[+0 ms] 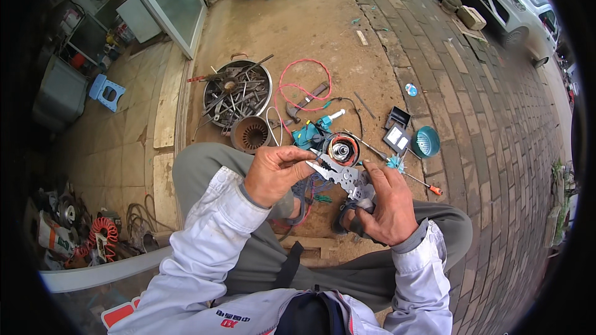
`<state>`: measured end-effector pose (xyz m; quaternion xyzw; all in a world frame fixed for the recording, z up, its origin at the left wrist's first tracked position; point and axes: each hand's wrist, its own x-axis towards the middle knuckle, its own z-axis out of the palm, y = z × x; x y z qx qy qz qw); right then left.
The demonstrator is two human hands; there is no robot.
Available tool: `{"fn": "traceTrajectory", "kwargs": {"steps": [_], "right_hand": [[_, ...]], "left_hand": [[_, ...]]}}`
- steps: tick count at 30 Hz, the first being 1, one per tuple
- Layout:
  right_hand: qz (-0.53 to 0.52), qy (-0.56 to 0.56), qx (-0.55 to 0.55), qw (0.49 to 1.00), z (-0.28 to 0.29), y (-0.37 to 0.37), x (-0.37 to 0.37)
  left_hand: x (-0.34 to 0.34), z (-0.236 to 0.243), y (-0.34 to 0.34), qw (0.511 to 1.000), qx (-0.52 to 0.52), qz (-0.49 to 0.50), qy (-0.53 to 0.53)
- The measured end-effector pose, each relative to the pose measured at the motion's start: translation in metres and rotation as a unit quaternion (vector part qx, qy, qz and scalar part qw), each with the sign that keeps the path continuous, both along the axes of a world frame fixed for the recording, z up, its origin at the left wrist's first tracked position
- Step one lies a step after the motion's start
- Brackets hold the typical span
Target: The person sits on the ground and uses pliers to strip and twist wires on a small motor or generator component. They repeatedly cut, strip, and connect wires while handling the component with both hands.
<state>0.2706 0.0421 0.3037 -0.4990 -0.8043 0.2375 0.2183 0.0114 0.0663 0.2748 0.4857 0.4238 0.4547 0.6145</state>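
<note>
I hold a pair of wire-stripping pliers point(343, 178) out over my knees, just on my side of the round motor part point(341, 148) that lies on the dirt ground. My right hand point(386, 203) is wrapped shut around the pliers' dark handles, the flat metal head pointing up and left. My left hand point(272, 174) is pinched closed at the tip of that head, thumb and fingers together; whether there is a thin wire between them I cannot tell. Left of the motor part sits a ribbed metal housing point(251, 133), and beyond that a round pan point(237, 92) full of tools. A loop of red wire point(303, 84) lies beyond the motor part. To its right are a teal bowl point(426, 142) and a red-handled screwdriver point(419, 182).
</note>
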Motion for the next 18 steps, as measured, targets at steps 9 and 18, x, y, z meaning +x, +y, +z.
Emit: {"fn": "traceTrajectory", "kwargs": {"steps": [9,18], "right_hand": [[0.004,0.002,0.015,1.000,0.0006,-0.0004,-0.0007],[0.006,-0.003,0.017,1.000,0.0014,-0.0010,0.0010]], "left_hand": [[0.0011,0.0006,-0.0006,0.998,0.056,-0.013,0.035],[0.0010,0.0004,0.0000,0.997,0.064,-0.013,0.036]]}}
